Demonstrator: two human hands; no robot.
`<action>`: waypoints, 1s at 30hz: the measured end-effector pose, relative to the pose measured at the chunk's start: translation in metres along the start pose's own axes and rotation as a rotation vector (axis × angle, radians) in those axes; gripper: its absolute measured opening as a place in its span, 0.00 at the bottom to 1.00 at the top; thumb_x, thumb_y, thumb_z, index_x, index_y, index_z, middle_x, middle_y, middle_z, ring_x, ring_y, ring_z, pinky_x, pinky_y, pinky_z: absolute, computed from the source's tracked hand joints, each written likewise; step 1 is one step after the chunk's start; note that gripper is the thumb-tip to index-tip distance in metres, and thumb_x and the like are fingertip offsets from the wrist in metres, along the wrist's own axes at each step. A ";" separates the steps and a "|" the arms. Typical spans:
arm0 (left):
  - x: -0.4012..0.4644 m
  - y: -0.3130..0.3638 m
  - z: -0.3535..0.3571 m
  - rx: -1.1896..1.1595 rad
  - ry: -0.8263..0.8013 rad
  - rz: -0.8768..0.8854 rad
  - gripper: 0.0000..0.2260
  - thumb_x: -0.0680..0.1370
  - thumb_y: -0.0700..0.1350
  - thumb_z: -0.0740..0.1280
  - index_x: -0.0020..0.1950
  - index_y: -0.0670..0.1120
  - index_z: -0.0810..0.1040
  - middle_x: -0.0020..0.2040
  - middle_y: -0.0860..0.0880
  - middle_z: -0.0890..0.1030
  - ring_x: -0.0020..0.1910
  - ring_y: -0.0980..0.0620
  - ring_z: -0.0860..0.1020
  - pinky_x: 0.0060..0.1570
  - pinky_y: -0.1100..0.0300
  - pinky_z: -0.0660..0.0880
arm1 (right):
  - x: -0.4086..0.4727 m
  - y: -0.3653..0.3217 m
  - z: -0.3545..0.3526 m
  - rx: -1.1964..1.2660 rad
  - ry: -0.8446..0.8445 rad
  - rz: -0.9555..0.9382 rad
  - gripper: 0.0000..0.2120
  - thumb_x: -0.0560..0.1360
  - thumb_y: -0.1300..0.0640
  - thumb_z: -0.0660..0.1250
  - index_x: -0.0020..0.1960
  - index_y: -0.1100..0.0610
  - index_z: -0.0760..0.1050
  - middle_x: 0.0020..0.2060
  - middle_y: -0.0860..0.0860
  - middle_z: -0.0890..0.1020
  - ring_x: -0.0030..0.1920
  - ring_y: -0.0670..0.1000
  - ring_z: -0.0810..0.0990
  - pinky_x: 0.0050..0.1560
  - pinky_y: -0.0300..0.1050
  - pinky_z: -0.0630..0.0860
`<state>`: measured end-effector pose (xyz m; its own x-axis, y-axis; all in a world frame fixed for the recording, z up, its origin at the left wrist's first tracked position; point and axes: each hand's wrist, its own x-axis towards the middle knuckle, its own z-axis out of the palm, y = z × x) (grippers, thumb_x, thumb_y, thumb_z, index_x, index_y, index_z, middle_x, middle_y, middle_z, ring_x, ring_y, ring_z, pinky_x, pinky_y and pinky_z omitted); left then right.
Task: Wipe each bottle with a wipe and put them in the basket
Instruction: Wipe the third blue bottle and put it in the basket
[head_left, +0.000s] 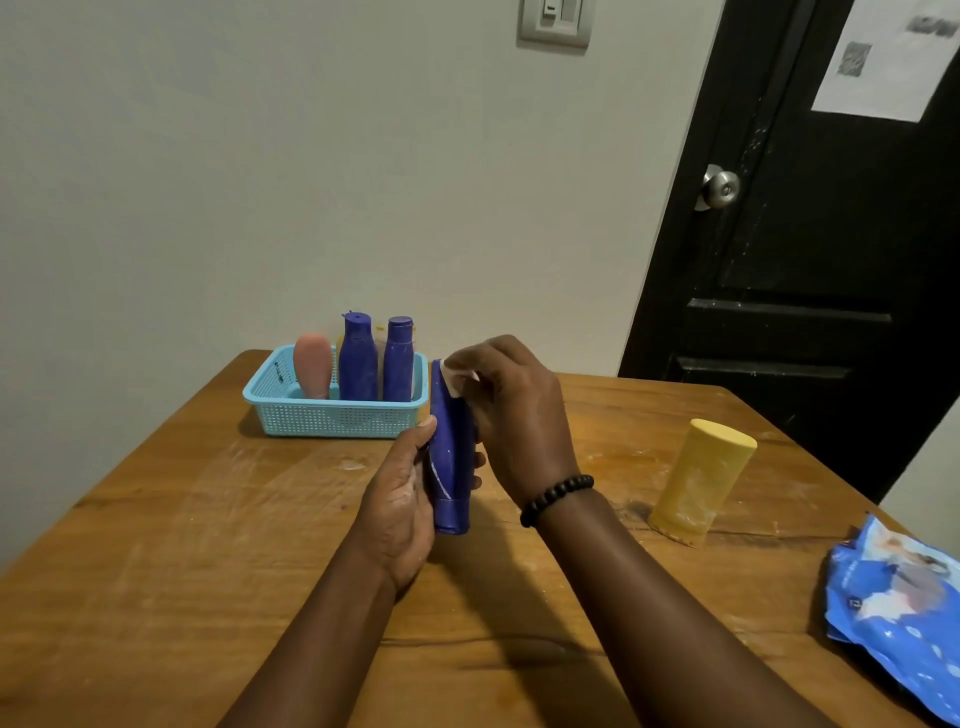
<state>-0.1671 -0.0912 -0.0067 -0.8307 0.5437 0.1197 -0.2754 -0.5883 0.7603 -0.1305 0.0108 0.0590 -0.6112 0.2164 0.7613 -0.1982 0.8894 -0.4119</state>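
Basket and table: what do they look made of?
Basket: looks like moulded plastic, light blue and matte, its walls a fine regular perforated grid. Table: seems wood or wood veneer, warm brown with visible grain streaks and a low sheen, scuffed with pale marks; which of the two cannot be told.

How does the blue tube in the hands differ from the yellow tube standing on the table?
The blue tube is held off the table by the left hand, with the right hand pressing a wipe to its top; the yellow tube stands alone, untouched. The yellow tube looks wider. Both remain outside the basket.
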 end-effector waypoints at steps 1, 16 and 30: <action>0.001 0.000 0.000 -0.009 0.010 0.001 0.15 0.77 0.48 0.64 0.62 0.47 0.76 0.48 0.47 0.86 0.47 0.51 0.84 0.55 0.48 0.76 | -0.005 0.000 0.002 0.000 -0.023 -0.009 0.07 0.74 0.65 0.69 0.52 0.61 0.80 0.50 0.54 0.80 0.49 0.51 0.80 0.44 0.47 0.82; 0.000 -0.001 0.001 -0.008 0.062 -0.083 0.19 0.82 0.52 0.59 0.70 0.45 0.72 0.59 0.38 0.82 0.56 0.44 0.80 0.56 0.49 0.77 | -0.101 0.004 -0.013 -0.042 -0.231 -0.077 0.13 0.70 0.57 0.68 0.53 0.55 0.82 0.52 0.49 0.81 0.52 0.45 0.79 0.47 0.41 0.81; 0.002 -0.004 -0.005 -0.151 -0.010 -0.096 0.26 0.70 0.52 0.76 0.65 0.47 0.78 0.54 0.42 0.83 0.52 0.47 0.82 0.52 0.48 0.77 | -0.022 -0.001 -0.001 0.099 0.065 0.095 0.07 0.74 0.61 0.68 0.52 0.57 0.79 0.49 0.49 0.80 0.47 0.39 0.77 0.48 0.30 0.77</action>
<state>-0.1703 -0.0908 -0.0124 -0.7928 0.6068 0.0582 -0.4232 -0.6167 0.6638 -0.1166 0.0051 0.0433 -0.5805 0.3259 0.7462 -0.2186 0.8204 -0.5283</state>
